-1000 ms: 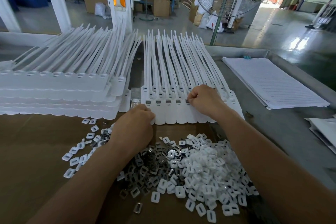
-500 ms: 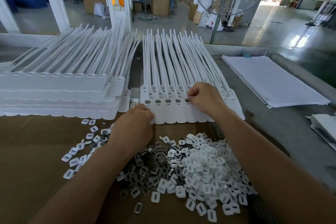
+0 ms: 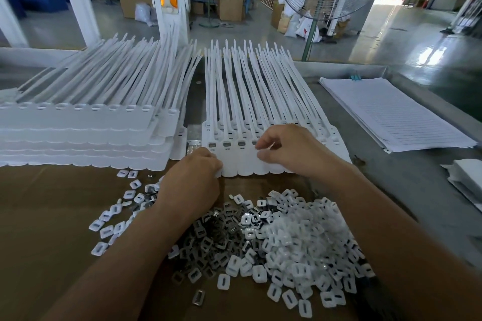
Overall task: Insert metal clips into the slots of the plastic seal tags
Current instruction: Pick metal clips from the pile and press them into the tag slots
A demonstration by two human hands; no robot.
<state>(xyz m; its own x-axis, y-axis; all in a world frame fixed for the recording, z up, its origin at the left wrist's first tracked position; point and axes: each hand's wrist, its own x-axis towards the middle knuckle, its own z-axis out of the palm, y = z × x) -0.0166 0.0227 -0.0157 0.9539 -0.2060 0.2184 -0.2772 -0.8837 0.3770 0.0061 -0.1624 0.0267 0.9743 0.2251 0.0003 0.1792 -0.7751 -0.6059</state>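
Seal tags [image 3: 234, 161] lie under relaxed right hand [image 3: 292, 150]; left hand [image 3: 193, 182] grip unclear; clips [image 3: 216, 232] nearby.

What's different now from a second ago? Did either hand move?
The right hand loosened: a second ago it was a tight fist pressed on the seal tags; now thumb and forefinger are parted just over them. The left hand stayed on the row's near left corner; tags and clip pile unchanged.

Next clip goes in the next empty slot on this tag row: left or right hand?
Probably right. The right hand sits over the slot line of the tag row, fingertips just past the filled slots. The left hand rests curled at the row's near left corner.
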